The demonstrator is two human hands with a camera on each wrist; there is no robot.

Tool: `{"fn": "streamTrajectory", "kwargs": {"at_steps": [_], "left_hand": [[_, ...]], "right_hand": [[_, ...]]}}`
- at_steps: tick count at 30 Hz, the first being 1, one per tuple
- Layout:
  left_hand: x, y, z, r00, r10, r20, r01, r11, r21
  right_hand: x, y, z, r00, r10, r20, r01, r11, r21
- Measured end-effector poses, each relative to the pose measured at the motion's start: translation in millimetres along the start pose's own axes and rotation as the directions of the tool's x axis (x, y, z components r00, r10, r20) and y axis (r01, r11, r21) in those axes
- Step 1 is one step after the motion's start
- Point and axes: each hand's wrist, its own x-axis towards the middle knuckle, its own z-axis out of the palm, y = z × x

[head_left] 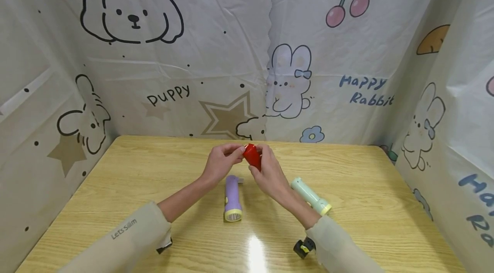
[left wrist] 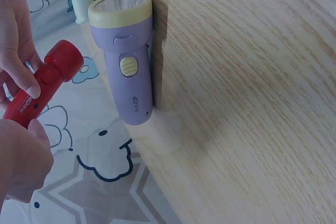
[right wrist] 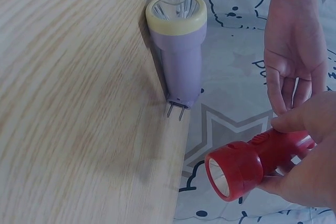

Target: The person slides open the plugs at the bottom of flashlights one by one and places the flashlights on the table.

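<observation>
A red flashlight (head_left: 252,156) is held up over the far part of the table, between both hands. My right hand (head_left: 271,172) grips its body, with the thumb along one side and the fingers on the other. In the right wrist view its lens head (right wrist: 231,174) points away from the palm. My left hand (head_left: 221,162) pinches at the tail end with thumb and fingertips; the right hand and the body partly hide that end. Below the hands, a purple flashlight (head_left: 232,196) lies on the table, its yellow-rimmed lens toward me and two metal prongs (right wrist: 176,111) sticking out of its tail.
A mint-green flashlight (head_left: 308,193) lies to the right, beside the right forearm. The wooden table (head_left: 154,166) ends at a patterned cloth (head_left: 216,71) hung at the back and sides. A black wrist device (head_left: 304,247) shows by the right sleeve.
</observation>
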Motion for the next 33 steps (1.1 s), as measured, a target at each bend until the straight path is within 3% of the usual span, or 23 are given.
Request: {"fn": "streamTrajectory", "kwargs": {"at_steps": [24, 33], "left_hand": [[-3.8, -0.4, -2.9, 1.000, 0.014, -0.009, -0.015, 1.000, -0.025], [-3.4, 0.0, -2.6, 1.000, 0.000, -0.023, -0.001, 0.999, -0.050]], "right_hand": [[-1.6, -1.1, -1.5, 0.999, -0.011, -0.034, 0.012, 0.999, 0.030], [-2.5, -1.4, -2.4, 0.996, -0.067, -0.063, 0.064, 0.997, -0.041]]}}
